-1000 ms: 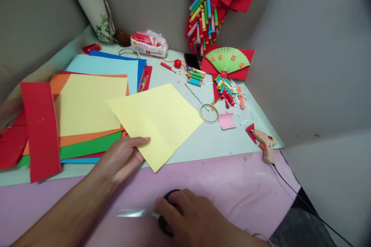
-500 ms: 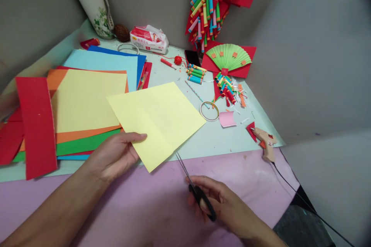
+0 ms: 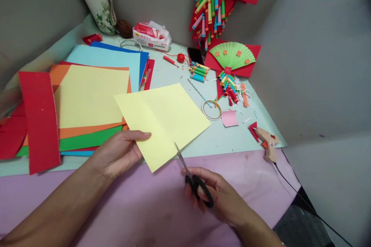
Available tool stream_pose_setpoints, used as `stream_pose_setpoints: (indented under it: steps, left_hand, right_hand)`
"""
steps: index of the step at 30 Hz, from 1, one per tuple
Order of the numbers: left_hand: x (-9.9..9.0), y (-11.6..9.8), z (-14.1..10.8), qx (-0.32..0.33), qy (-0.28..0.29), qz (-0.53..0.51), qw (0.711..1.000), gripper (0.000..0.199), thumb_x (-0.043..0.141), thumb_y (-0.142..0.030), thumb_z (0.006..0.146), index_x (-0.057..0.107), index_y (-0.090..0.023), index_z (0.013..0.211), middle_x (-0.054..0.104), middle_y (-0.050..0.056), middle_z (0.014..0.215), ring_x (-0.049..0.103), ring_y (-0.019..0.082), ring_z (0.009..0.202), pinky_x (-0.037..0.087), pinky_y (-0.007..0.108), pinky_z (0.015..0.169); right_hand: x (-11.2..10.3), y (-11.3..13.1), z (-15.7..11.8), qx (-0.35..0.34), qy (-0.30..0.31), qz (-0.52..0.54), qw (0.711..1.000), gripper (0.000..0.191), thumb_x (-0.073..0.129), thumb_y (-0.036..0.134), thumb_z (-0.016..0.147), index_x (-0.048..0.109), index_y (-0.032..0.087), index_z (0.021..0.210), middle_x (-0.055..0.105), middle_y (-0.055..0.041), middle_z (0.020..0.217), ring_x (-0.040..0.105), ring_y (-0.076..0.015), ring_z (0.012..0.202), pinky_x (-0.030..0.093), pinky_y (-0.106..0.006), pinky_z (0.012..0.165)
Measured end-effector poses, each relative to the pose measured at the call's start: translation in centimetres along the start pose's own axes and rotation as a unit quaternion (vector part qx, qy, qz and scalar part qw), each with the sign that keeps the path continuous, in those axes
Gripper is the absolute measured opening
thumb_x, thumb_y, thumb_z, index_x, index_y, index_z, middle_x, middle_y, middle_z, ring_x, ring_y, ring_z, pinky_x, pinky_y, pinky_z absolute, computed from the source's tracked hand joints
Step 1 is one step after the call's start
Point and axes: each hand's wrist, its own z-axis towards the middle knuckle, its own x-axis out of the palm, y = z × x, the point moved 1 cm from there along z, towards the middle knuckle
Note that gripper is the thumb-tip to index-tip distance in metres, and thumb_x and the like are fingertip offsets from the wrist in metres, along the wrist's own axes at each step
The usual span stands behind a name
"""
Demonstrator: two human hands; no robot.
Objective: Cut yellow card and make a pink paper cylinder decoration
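A sheet of yellow paper is pinched at its lower left edge by my left hand, thumb on top and fingers beneath. A crease runs across the sheet. In my right hand is a pair of scissors with black handles. One blade lies over the paper at its lower right edge, near the crease; the other blade is mostly hidden. Left of the sheet lies a stack of coloured paper with a yellow sheet on top and a red strip across its left side.
A glue gun with a cord rests at the right edge. Beyond the paper are a tape roll, a pencil, small paper rolls, a phone and a green paper fan. A tall cup stands at the back left.
My right hand has moved up and left, bringing the scissor blades from just off the paper's edge onto it. The sheet has shifted slightly right in view.
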Motion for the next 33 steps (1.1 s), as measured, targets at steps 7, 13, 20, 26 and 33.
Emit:
stream_pose_setpoints:
  steps: [7, 13, 20, 26, 33]
  left_hand:
    - [0.21, -0.14, -0.31, 0.000, 0.017, 0.014, 1.000, 0.071, 0.058, 0.002, 0.076, 0.043, -0.014, 0.144, 0.070, 0.012, 0.124, 0.062, 0.031, 0.119, 0.051, 0.044, 0.101]
    - [0.34, -0.24, -0.48, -0.007, 0.024, 0.013, 1.000, 0.070, 0.058, 0.003, 0.076, 0.045, -0.013, 0.143, 0.072, 0.012, 0.120, 0.062, 0.030, 0.118, 0.051, 0.042, 0.102]
    - [0.36, -0.26, -0.51, -0.013, 0.024, 0.006, 1.000, 0.068, 0.059, 0.002, 0.076, 0.046, -0.011, 0.142, 0.072, 0.013, 0.120, 0.062, 0.030, 0.118, 0.049, 0.041, 0.104]
    - [0.50, -0.28, -0.52, -0.012, 0.020, 0.009, 1.000, 0.071, 0.058, 0.002, 0.076, 0.042, -0.012, 0.144, 0.071, 0.013, 0.122, 0.062, 0.029, 0.118, 0.048, 0.041, 0.105]
    - [0.31, -0.25, -0.63, -0.006, 0.026, 0.010, 1.000, 0.075, 0.058, 0.004, 0.074, 0.041, -0.014, 0.145, 0.071, 0.012, 0.122, 0.063, 0.030, 0.117, 0.050, 0.041, 0.104]
  right_hand:
    - [0.43, 0.50, 0.18, 0.007, 0.001, 0.001, 1.000, 0.044, 0.072, 0.034, 0.083, 0.063, 0.020, 0.123, 0.066, -0.0044, 0.087, 0.055, -0.0099, 0.063, 0.037, -0.020, 0.051]
    - [0.70, 0.64, 0.38, 0.009, -0.002, 0.013, 1.000, 0.046, 0.073, 0.038, 0.081, 0.065, 0.020, 0.122, 0.065, -0.0042, 0.085, 0.054, -0.0093, 0.061, 0.036, -0.020, 0.050]
    - [0.58, 0.63, 0.39, 0.005, -0.002, 0.012, 1.000, 0.047, 0.075, 0.038, 0.081, 0.065, 0.020, 0.123, 0.065, -0.0041, 0.085, 0.054, -0.0091, 0.061, 0.036, -0.019, 0.050]
    - [0.56, 0.55, 0.45, 0.002, -0.006, 0.011, 1.000, 0.052, 0.076, 0.043, 0.079, 0.065, 0.019, 0.123, 0.064, -0.0041, 0.083, 0.052, -0.0090, 0.059, 0.035, -0.020, 0.049]
    - [0.75, 0.48, 0.59, 0.005, -0.010, 0.027, 1.000, 0.053, 0.078, 0.045, 0.076, 0.066, 0.019, 0.120, 0.063, -0.0034, 0.079, 0.051, -0.0085, 0.057, 0.033, -0.019, 0.046]
